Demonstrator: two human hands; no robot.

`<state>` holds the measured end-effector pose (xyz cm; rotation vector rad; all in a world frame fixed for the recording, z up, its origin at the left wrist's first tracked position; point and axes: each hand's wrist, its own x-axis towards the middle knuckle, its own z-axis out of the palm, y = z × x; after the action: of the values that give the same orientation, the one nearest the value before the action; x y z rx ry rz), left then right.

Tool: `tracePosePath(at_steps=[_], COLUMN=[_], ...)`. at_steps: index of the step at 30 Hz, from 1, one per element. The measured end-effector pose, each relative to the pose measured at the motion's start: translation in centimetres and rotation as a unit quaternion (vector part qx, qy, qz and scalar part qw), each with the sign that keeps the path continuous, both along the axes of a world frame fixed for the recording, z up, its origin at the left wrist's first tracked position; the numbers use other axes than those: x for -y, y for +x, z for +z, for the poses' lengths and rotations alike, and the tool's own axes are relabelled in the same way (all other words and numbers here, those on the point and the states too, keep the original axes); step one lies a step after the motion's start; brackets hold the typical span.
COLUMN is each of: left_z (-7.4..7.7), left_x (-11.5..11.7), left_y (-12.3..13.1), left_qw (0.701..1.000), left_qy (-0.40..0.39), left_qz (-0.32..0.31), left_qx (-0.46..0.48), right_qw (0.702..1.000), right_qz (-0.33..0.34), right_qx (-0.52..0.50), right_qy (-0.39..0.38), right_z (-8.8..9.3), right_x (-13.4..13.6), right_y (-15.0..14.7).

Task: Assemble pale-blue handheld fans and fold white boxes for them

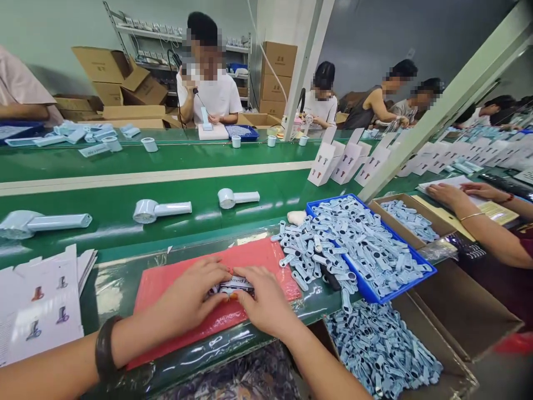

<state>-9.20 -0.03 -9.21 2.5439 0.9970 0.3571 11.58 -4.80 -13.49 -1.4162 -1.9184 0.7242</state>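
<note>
Both my hands meet over a red padded mat (166, 283) on the bench. Between their fingers is a small printed part (235, 283), pale with a dark strip and lettering, mostly covered. My left hand (197, 286) grips its left end with thumb and fingers pressed in. From the other side, my right hand (264, 294) pinches the same part. Just right of the mat lies a loose heap of light blue plastic pieces (314, 250) with dark oval spots, some spilling onto the mat's corner. A blue tray (416, 272) beside it is heaped with the same pieces.
Pale blue handheld fan bodies (156, 211) lie on the green conveyor (195, 233) ahead. Printed cartons (41, 305) are at left; a cardboard box (453, 372) of blue pieces sits below right. Co-workers (208, 94) sit opposite; another person's hands (458, 197) are at right.
</note>
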Motion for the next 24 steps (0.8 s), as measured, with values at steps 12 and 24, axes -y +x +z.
tracePosePath(at_steps=[12, 24], left_z=[-0.1, 8.5], left_x=[-0.4, -22.8], left_y=[-0.1, 15.6], left_qw=[0.978, 0.931], left_qy=[0.161, 0.331], left_qz=[-0.048, -0.118], left_qx=[-0.123, -0.095], right_qw=[0.984, 0.909], right_qz=[-0.087, -0.343], right_qx=[-0.052, 0.157], right_qy=[0.146, 0.177], right_z=[-1.4, -4.0], right_x=[2.4, 2.3], right_y=[2.7, 5.8])
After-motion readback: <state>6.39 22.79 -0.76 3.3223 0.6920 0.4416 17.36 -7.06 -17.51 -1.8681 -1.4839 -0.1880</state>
